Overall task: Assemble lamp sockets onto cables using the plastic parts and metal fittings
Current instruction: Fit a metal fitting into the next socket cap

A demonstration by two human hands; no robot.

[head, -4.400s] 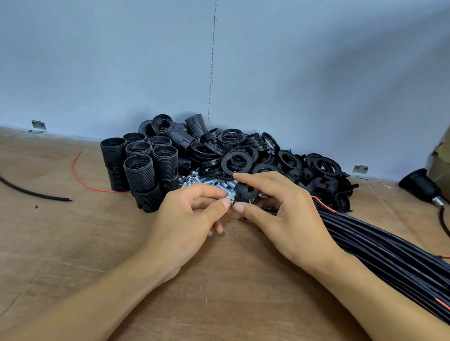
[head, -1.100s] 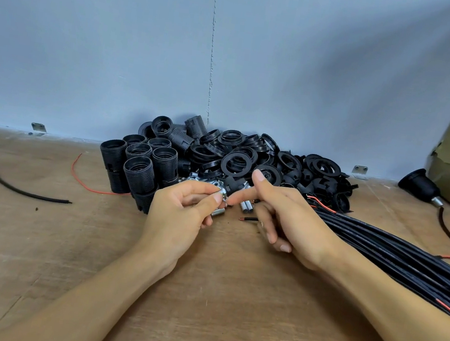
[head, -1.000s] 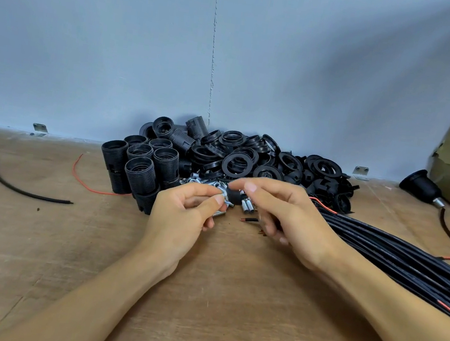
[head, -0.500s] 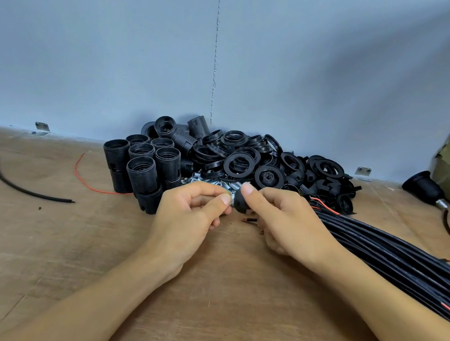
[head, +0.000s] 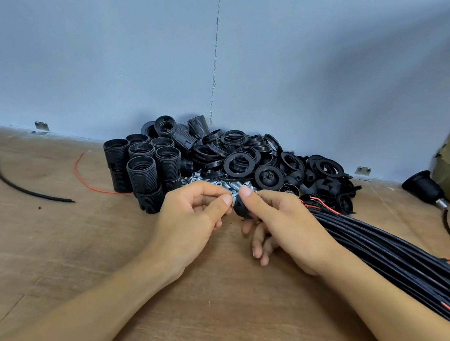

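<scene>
The right hand point(head: 282, 223) has just pinched up a black cap point(head: 241, 209), now against the metal fitting point(head: 233, 199) the left hand point(head: 189, 217) pinches, so joining can likely begin.

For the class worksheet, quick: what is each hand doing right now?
Left hand: pinches a small metal fitting.
Right hand: holds a black plastic cap.

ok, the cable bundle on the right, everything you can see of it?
The cable bundle is many black round cables, rubbery-looking, lying side by side on the wooden table. It runs from the right frame edge toward the middle, ending beside the black rings, where thin red leads stick out. The right forearm hides its near side; the right hand is by its ends, contact unclear.
</scene>
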